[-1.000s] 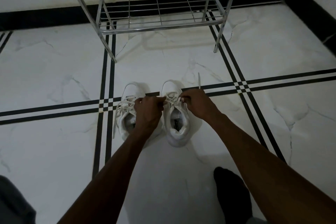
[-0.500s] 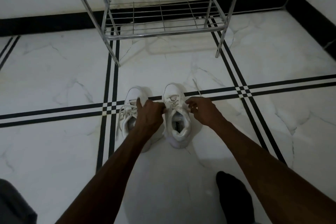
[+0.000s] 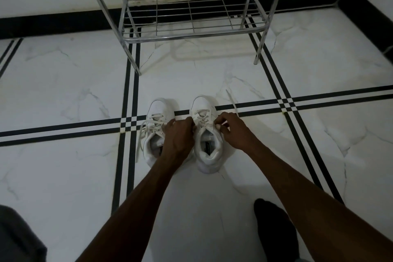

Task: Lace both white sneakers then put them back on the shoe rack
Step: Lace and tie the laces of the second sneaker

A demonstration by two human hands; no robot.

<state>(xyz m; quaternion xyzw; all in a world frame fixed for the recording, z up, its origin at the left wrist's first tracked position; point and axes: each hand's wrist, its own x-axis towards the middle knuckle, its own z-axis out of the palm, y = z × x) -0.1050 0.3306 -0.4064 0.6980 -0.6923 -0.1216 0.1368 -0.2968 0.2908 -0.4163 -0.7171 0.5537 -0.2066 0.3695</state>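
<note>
Two white low-top sneakers sit side by side on the floor, toes toward the rack, as I work the lace of the right-hand white sneaker (image 3: 207,134). My left hand (image 3: 179,134) is curled at that shoe's inner edge, between the pair, its fingers closed; I judge it is pinching one end of the flat white shoelace (image 3: 202,118), though the fingertips themselves are hidden behind my knuckles. My right hand (image 3: 231,128) pinches the other end at the outer edge, thumb and forefinger pressed together on the lace, the remaining fingers bent. Holding one end on each side lets me draw the crossings even and snug over the tongue, which I take to be the step in hand.

A loose tail of that lace (image 3: 231,100) trails away over the tile past the toe, so there is slack still to take up. The left-hand white sneaker (image 3: 156,132) stands just beside, partly covered by my left wrist, its crossings in place and its ends hanging loose down the outer side.

Dark labels show on both insoles, but no writing on them can be read.

The white marble-look tiled floor with black double stripes (image 3: 63,91) carries both shoes. Well beyond them stands the chrome wire shoe rack (image 3: 191,17), its lower shelf bare, against the white wall. My foot in a black sock (image 3: 274,227) rests nearer the camera.
</note>
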